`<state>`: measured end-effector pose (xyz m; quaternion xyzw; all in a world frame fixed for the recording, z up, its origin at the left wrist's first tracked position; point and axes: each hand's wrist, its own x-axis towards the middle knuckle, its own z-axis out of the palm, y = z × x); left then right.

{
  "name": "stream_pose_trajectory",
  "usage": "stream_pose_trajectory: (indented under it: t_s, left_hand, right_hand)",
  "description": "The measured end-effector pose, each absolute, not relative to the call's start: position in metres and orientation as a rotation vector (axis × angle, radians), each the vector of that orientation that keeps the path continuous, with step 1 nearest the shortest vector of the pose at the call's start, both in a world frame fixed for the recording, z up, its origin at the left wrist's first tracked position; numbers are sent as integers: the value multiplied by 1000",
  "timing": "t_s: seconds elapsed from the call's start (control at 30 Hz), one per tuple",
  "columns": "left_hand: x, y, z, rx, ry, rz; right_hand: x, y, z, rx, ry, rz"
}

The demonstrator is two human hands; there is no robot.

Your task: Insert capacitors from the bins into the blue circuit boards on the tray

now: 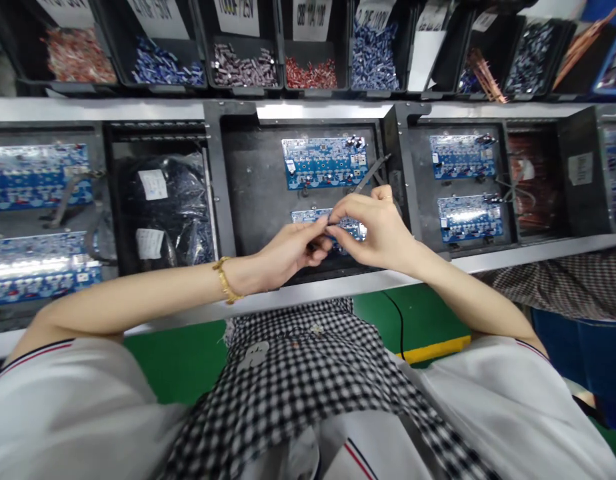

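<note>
Dark part (331, 219), pinched by left hand (284, 255), right hand (381, 230), above glossy board (308, 215)

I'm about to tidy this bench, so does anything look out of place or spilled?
One small thing: the coppery strips right of the white sheet lean out over the front edge of their bin, so they could get knocked. I see no clear spill or damage.

Second bin label (157, 18): 50V | third label (238, 17): 25V | fourth label (311, 19): 104 | fifth label (374, 13): 100V | rest unclear

Black-and-white checked apron (308, 373), green floor (173, 360)
</note>
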<state>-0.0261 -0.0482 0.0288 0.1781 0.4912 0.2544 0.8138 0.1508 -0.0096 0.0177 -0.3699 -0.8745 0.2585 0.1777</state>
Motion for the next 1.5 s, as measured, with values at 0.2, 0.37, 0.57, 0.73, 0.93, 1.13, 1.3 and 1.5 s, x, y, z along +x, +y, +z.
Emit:
stream_pose_trajectory:
  t_s: [0.2,0.37,0.57,0.73,0.93,1.13,1.3,1.5]
  left_hand:
    - [-144,-128,46,1320,1859,284]
    - [-234,-171,23,1653,2744,-239]
    - [-208,-155,21,1713,2392,-332]
    - [-155,-135,21,1860,2086,-443]
    - [-131,-121,26,1909,2002,-552]
    - [-129,-121,29,1999,2024,-489]
    - [-149,-133,23,2211,1867,-313]
    - [-161,-142,14,2379,1708,-28]
  right_hand:
    - [126,-10,-13,-849,-2618,1006]
    - [119,-9,-32,-757,-2659,1046]
    - [119,-9,-29,-739,-2688,1001]
    - [119,-12,-29,-691,-2750,874]
    - [113,-11,-20,-692,-2942,666]
    - [90,-23,17,-1012,-2973,766]
    - [28,-52,28,-565,-2872,657]
    - [-30,-62,12,-602,-2965,337]
